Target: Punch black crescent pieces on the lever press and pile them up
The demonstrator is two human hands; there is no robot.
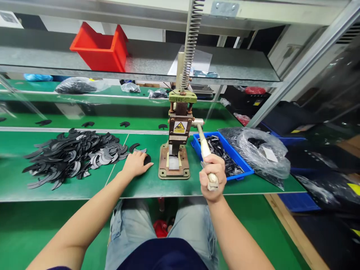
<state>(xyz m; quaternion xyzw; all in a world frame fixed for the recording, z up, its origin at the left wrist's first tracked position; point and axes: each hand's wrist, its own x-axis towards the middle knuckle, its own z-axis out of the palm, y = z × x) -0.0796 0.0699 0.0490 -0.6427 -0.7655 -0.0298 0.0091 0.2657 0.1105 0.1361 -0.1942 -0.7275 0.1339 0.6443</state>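
My left hand (137, 164) lies on the green table, its fingers over a dark curved piece (147, 159), left of the hand press (179, 129). Whether the fingers grip that piece is hard to tell. The press stands upright on its base plate, its ram down close to a small pale block (173, 162). My right hand (213, 177) is wrapped round the press lever (204, 146), right of the press. Left of my left hand lies a heap of black and grey curved pieces (74, 155).
A blue tray (247, 173) of small black parts sits right of the press, with a clear plastic bag (261, 153) beside it. Several curved pieces lie on the green strip behind. Above is a shelf (152, 62) with a red bin (102, 50).
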